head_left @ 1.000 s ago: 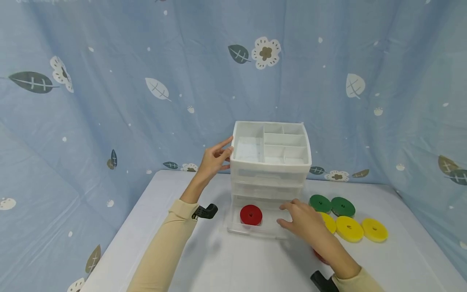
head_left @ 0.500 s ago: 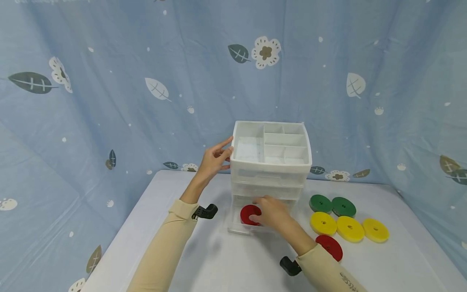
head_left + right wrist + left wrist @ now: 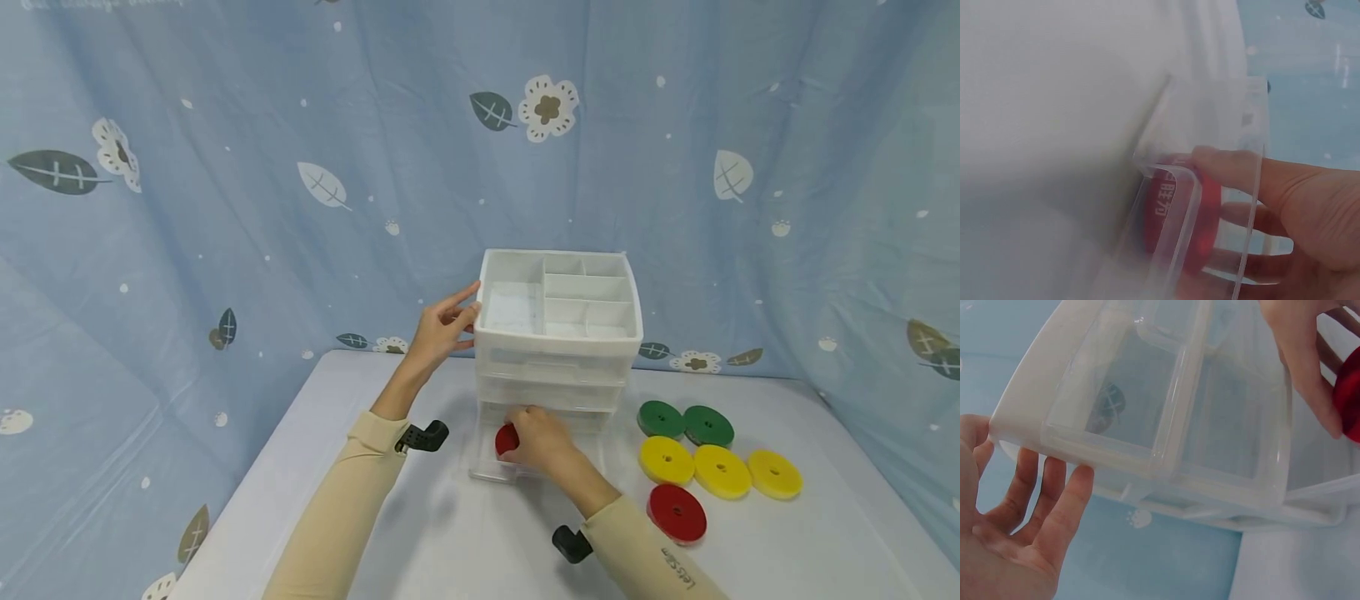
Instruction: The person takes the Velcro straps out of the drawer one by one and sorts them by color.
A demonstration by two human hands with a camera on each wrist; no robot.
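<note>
A white drawer unit (image 3: 558, 358) with clear drawers stands on the table, its bottom drawer (image 3: 491, 475) pulled out. My left hand (image 3: 442, 329) rests its fairly straight fingertips on the unit's left side; the left wrist view shows them along the edge. Inside the bottom drawer is a red disc-shaped roll (image 3: 507, 441) with a centre hole seen earlier. My right hand (image 3: 542, 437) reaches in and grips this roll between thumb and fingers, covering its right part. Through the clear drawer wall, the right wrist view shows the red roll (image 3: 1175, 212) with pale lettering.
Right of the unit lie two green rolls (image 3: 708, 426), three yellow rolls (image 3: 722, 472) and another red roll (image 3: 677, 513). Open compartments (image 3: 585, 287) form the unit's top. A blue patterned curtain (image 3: 375, 167) hangs behind the white table (image 3: 450, 533).
My right hand has moved left across the open drawer and closed its fingers on the red roll there. The loose red roll on the table is now uncovered. My left hand stays put.
</note>
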